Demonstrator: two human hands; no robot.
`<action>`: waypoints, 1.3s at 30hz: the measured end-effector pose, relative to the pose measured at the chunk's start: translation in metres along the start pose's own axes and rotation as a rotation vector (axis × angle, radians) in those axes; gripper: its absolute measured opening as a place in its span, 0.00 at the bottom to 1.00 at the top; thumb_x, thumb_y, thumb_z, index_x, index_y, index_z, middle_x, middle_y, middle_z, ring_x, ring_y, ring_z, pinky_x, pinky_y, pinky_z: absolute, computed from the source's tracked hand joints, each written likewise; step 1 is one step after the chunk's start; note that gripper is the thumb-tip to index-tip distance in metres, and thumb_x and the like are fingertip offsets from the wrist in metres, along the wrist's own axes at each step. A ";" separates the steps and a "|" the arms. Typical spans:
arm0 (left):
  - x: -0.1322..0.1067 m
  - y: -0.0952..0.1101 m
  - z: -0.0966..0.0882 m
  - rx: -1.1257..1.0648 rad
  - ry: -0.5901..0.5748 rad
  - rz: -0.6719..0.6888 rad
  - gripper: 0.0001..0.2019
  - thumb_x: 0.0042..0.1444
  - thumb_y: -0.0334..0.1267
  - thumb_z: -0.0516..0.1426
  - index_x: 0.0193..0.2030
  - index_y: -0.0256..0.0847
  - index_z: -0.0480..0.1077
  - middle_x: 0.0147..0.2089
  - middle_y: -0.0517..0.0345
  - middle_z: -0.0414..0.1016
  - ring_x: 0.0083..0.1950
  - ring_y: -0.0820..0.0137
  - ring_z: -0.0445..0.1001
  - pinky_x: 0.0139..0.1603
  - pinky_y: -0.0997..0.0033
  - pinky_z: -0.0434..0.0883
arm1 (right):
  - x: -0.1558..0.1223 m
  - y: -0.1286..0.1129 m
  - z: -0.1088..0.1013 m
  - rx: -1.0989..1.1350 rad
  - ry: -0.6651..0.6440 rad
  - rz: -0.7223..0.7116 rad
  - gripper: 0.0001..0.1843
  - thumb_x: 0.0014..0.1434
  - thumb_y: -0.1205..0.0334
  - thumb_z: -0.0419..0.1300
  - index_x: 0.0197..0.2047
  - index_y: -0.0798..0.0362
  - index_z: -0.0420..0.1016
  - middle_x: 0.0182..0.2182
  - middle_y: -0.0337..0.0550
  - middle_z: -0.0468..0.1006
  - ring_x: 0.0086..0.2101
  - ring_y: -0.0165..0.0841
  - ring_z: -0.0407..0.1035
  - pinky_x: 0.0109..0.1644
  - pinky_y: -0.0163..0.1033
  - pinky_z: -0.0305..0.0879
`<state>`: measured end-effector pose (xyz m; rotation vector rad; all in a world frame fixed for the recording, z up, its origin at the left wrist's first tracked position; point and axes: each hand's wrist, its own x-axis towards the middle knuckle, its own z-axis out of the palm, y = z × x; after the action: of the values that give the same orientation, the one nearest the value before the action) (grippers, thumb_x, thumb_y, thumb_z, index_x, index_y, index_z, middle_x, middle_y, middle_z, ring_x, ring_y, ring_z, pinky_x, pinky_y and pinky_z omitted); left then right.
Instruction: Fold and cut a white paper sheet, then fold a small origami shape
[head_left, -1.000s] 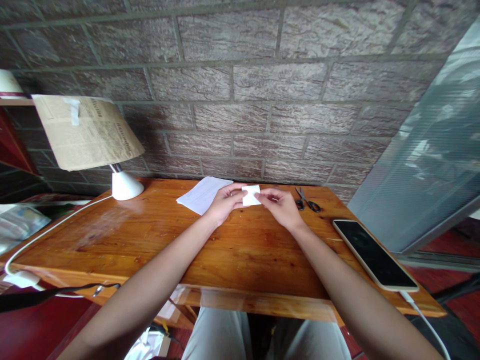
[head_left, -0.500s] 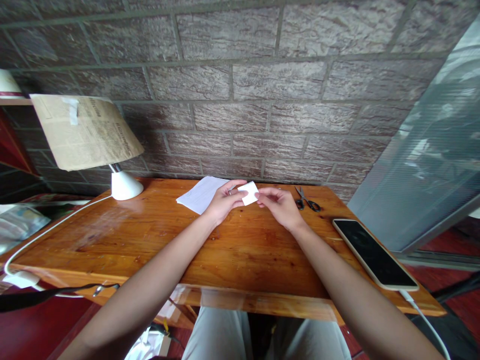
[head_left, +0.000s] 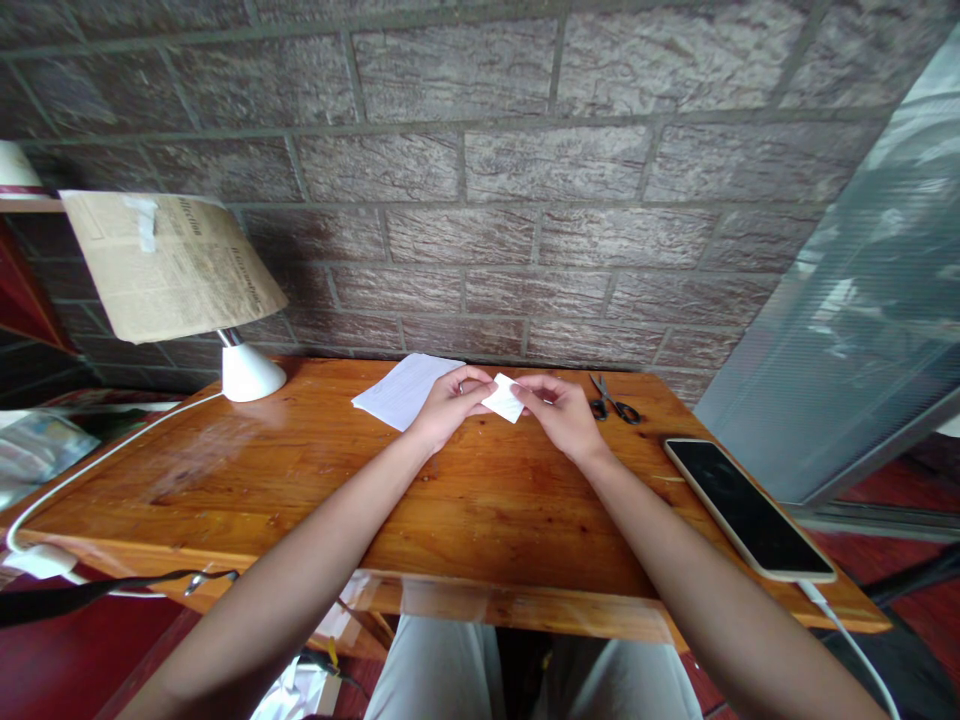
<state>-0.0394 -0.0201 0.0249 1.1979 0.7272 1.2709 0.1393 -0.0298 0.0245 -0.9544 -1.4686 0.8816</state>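
A small folded square of white paper (head_left: 505, 399) is held between my two hands above the wooden desk, one corner pointing toward me. My left hand (head_left: 453, 402) pinches its left corner between thumb and fingers; a ring shows on one finger. On the other side, my right hand (head_left: 553, 408) grips the right corner, thumb on top. Behind my left hand lies a stack of white paper sheets (head_left: 401, 390). Scissors (head_left: 616, 400) with black handles rest just beyond my right hand.
The wooden desk (head_left: 495, 510) backs onto a brick wall. At left stands a lamp (head_left: 251, 372) with a newspaper shade and a white cord. A phone (head_left: 750, 508) with a charging cable lies near the right edge, beside a glass panel.
The folded paper has shifted slightly right and toward me and has turned a little. The right fingers now overlap its right corner more. Other things stay in place.
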 end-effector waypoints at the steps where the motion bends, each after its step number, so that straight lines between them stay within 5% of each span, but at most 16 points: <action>1: 0.000 0.000 0.000 0.001 -0.002 0.000 0.18 0.40 0.43 0.71 0.33 0.37 0.71 0.32 0.59 0.77 0.37 0.70 0.77 0.43 0.66 0.75 | 0.000 0.000 0.000 -0.011 0.001 -0.015 0.18 0.48 0.47 0.69 0.35 0.52 0.82 0.33 0.44 0.83 0.31 0.36 0.75 0.36 0.41 0.73; 16: 0.002 -0.004 -0.002 -0.049 0.009 -0.001 0.19 0.41 0.41 0.71 0.39 0.38 0.74 0.38 0.55 0.80 0.39 0.69 0.77 0.45 0.66 0.73 | -0.002 -0.001 0.002 -0.005 -0.160 -0.019 0.20 0.44 0.45 0.71 0.32 0.53 0.78 0.28 0.40 0.80 0.29 0.31 0.72 0.39 0.39 0.70; 21: 0.001 -0.001 0.001 -0.174 -0.045 -0.058 0.17 0.43 0.37 0.70 0.41 0.37 0.76 0.41 0.53 0.81 0.42 0.69 0.78 0.51 0.66 0.72 | -0.002 -0.001 0.003 0.050 -0.077 0.040 0.23 0.45 0.42 0.70 0.33 0.52 0.75 0.26 0.39 0.79 0.27 0.31 0.72 0.37 0.39 0.71; 39: 0.002 -0.004 0.000 -0.139 -0.047 -0.112 0.17 0.43 0.39 0.70 0.39 0.34 0.78 0.39 0.50 0.81 0.39 0.68 0.79 0.48 0.66 0.74 | -0.006 0.000 0.004 -0.163 0.088 -0.203 0.14 0.53 0.51 0.66 0.38 0.51 0.79 0.38 0.46 0.82 0.35 0.36 0.76 0.41 0.39 0.73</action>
<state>-0.0373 -0.0175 0.0221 1.0562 0.6515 1.1774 0.1361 -0.0353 0.0218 -0.9319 -1.5477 0.5731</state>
